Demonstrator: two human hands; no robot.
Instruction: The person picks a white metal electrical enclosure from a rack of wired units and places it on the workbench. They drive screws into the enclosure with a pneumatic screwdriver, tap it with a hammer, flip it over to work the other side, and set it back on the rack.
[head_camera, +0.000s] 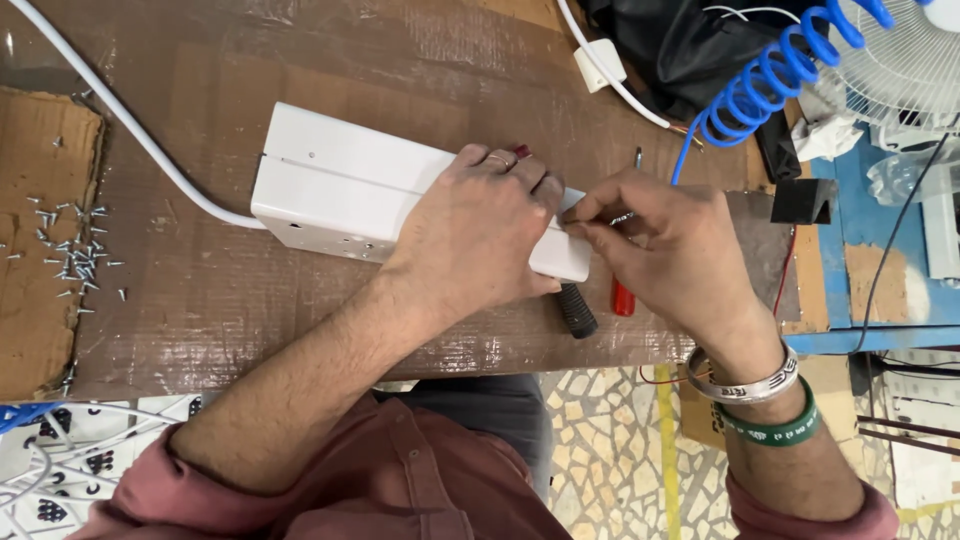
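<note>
The left hand (480, 235) lies flat on top of a long white box (345, 190), near its right end, with the fingers close together and curved over the far edge, so it presses the box down on the brown workbench (200, 300). The box lies across the middle of the bench, and a white cable (120, 115) comes out from its left end and goes to the far left corner. The right hand (665, 250) is just beside the left hand, at the right end of the box; its thumb and first fingers are pinched together on something very small, and I cannot tell what it is. Under the hands, at the near edge of the box, a black handle (577, 310) and a red handle (622, 298) stick out. On the left, many small screws (70, 250) lie scattered on a piece of cardboard (40, 330). A blue coiled hose (770, 75) hangs at the far right, near a white fan (900, 60).
</note>
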